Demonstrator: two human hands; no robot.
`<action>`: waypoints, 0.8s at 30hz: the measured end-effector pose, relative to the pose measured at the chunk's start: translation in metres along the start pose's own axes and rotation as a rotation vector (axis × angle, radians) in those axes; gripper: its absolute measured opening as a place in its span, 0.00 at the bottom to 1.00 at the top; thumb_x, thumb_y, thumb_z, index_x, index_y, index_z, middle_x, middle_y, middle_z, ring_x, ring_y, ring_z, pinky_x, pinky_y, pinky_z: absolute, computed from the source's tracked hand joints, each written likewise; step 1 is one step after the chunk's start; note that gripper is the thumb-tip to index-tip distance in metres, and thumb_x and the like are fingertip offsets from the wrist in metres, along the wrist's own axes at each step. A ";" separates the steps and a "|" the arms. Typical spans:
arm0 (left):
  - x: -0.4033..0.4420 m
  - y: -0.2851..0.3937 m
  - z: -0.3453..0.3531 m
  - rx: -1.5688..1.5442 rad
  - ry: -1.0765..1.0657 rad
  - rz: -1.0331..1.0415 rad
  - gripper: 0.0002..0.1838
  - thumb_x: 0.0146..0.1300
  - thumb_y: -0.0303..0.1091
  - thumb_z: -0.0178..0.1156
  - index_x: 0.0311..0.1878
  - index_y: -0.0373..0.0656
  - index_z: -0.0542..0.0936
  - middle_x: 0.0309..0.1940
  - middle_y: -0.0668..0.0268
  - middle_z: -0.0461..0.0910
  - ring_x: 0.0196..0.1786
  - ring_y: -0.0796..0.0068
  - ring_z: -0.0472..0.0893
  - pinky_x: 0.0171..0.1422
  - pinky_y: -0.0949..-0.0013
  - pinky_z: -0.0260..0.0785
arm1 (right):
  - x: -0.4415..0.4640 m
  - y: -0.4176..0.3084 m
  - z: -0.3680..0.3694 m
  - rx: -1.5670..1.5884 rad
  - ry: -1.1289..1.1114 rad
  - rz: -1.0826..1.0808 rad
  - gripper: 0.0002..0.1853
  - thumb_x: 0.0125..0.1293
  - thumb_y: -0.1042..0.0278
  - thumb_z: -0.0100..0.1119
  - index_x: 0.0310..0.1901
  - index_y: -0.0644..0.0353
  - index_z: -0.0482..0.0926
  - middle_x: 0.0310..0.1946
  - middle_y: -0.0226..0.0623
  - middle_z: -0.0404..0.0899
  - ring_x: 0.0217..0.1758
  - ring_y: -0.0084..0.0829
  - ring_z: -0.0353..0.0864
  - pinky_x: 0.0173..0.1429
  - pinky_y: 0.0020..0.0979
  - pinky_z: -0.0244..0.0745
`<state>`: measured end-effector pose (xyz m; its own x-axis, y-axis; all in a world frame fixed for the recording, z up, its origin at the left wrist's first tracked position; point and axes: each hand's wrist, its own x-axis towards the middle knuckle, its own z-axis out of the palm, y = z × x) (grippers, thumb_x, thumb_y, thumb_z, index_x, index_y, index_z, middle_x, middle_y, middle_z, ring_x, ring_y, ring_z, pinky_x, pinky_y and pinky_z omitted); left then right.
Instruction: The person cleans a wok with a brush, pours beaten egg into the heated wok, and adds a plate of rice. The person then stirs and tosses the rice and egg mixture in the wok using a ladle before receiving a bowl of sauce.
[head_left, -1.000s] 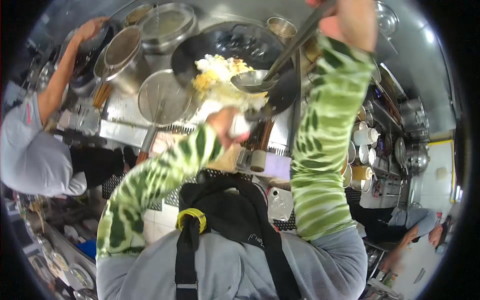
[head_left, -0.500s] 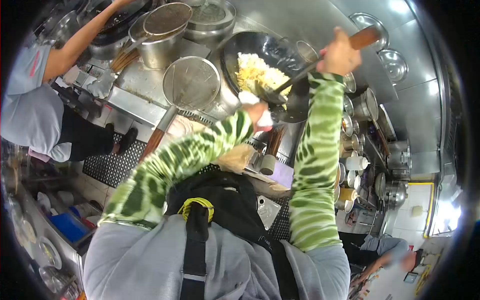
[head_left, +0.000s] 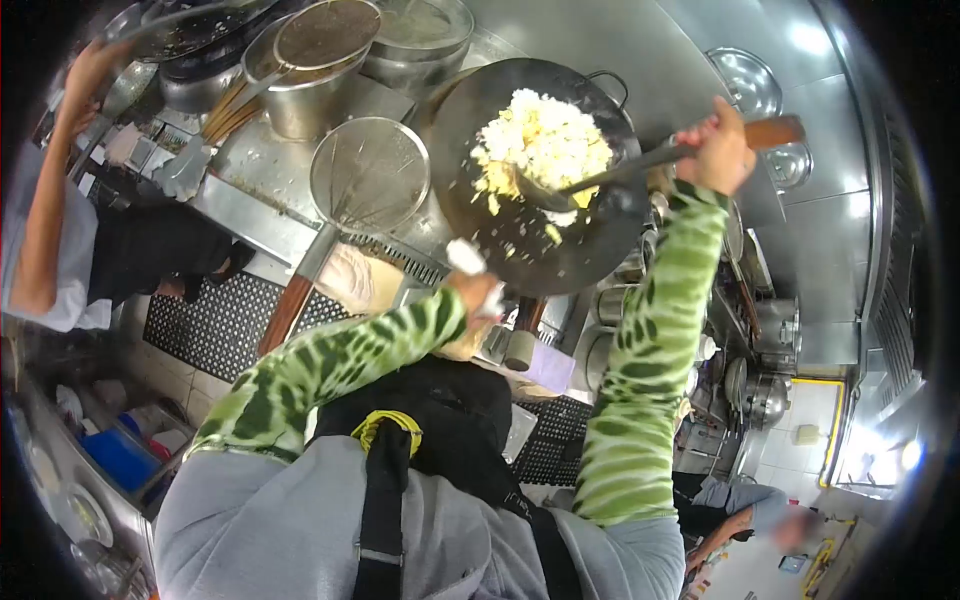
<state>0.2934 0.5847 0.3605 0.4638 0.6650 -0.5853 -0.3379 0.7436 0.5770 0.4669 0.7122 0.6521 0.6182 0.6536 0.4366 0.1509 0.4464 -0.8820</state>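
With my right hand (head_left: 722,155) I hold the ladle (head_left: 655,160), my fingers closed around its dark handle, and the wooden end is sticking out behind them. The bowl of the ladle lies against the rice and egg (head_left: 550,135), which sit in a pile inside the black wok (head_left: 480,225). My left hand (head_left: 474,290) has its fingers closed on a white cloth (head_left: 466,256), at the near edge of the wok (if it is also gripping the rim, I cannot tell). To the left there is a round strainer (head_left: 375,170) above the metal surface (head_left: 245,175).
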 end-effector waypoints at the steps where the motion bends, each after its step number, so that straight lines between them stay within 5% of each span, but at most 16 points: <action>1: -0.009 -0.002 -0.007 0.089 0.017 0.070 0.14 0.62 0.28 0.54 0.46 0.28 0.70 0.38 0.52 0.77 0.35 0.60 0.82 0.31 0.63 0.81 | 0.002 -0.014 -0.010 0.033 -0.067 0.113 0.12 0.58 0.68 0.62 0.23 0.62 0.71 0.13 0.28 0.63 0.12 0.25 0.64 0.19 0.30 0.65; 4: -0.027 0.032 0.024 0.069 0.121 -0.040 0.14 0.61 0.27 0.53 0.46 0.26 0.70 0.37 0.52 0.77 0.37 0.60 0.82 0.32 0.63 0.81 | 0.009 -0.015 -0.013 -0.029 -0.171 0.186 0.11 0.60 0.65 0.61 0.26 0.62 0.74 0.13 0.29 0.63 0.13 0.23 0.62 0.22 0.29 0.66; 6: 0.054 0.016 0.016 -0.037 -0.050 -0.066 0.13 0.61 0.31 0.55 0.46 0.35 0.72 0.37 0.57 0.75 0.35 0.63 0.79 0.30 0.60 0.81 | 0.005 -0.043 -0.011 -0.195 -0.142 -0.190 0.12 0.61 0.62 0.60 0.26 0.60 0.74 0.14 0.28 0.64 0.13 0.22 0.62 0.23 0.28 0.65; 9: 0.054 0.055 0.040 -0.039 0.129 -0.024 0.16 0.59 0.33 0.58 0.48 0.37 0.73 0.40 0.57 0.72 0.36 0.62 0.77 0.30 0.58 0.82 | -0.013 -0.099 -0.029 -0.042 -0.187 -0.322 0.11 0.60 0.64 0.61 0.27 0.61 0.75 0.15 0.30 0.66 0.13 0.23 0.64 0.23 0.28 0.66; 15: 0.079 0.040 0.040 -0.055 0.010 0.106 0.13 0.59 0.33 0.59 0.44 0.35 0.78 0.37 0.56 0.77 0.36 0.59 0.80 0.28 0.59 0.82 | -0.001 0.048 0.010 -0.009 -0.181 -0.012 0.09 0.59 0.66 0.62 0.29 0.62 0.77 0.16 0.32 0.70 0.14 0.25 0.68 0.23 0.27 0.67; 20: 0.089 0.054 0.036 0.028 -0.177 0.270 0.10 0.63 0.30 0.53 0.38 0.31 0.80 0.30 0.57 0.79 0.29 0.66 0.81 0.34 0.69 0.81 | 0.005 -0.030 -0.006 0.189 -0.214 -0.190 0.08 0.58 0.68 0.63 0.30 0.64 0.78 0.17 0.35 0.74 0.15 0.26 0.71 0.23 0.27 0.68; 24: 0.084 0.033 0.033 0.222 0.065 0.164 0.14 0.58 0.33 0.57 0.34 0.26 0.80 0.27 0.56 0.79 0.24 0.68 0.75 0.28 0.68 0.72 | 0.011 0.071 0.019 0.077 -0.188 0.033 0.08 0.56 0.69 0.64 0.30 0.65 0.79 0.14 0.32 0.69 0.12 0.26 0.67 0.21 0.29 0.65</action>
<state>0.3483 0.6631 0.3487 0.3619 0.7836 -0.5050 -0.2134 0.5969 0.7734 0.4698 0.7627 0.5981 0.4655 0.7683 0.4393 0.0686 0.4636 -0.8834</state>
